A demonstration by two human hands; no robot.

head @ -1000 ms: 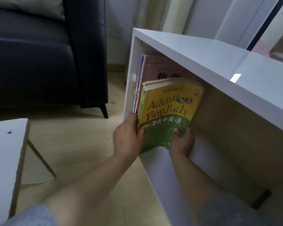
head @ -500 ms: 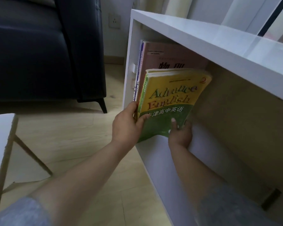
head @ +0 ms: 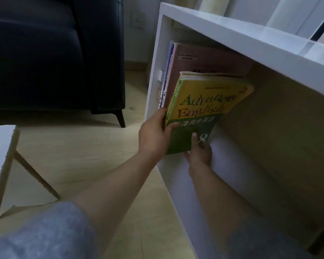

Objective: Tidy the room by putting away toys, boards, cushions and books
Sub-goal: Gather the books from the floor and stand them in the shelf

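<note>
A closed yellow-green book point(head: 204, 109) tilts against a taller pink book point(head: 204, 60); both stand at the left end of the shelf point(head: 232, 40).

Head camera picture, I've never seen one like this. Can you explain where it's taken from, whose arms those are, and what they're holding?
No machine here: the camera sits on a person's head and looks down at their own two arms. The left hand grips the spine edge of a yellow and green English textbook, and the right hand holds its bottom edge, thumb on the cover. They hold it inside a white shelf unit, in front of a pink book. A dark sofa stands further left on the wooden floor.
</note>
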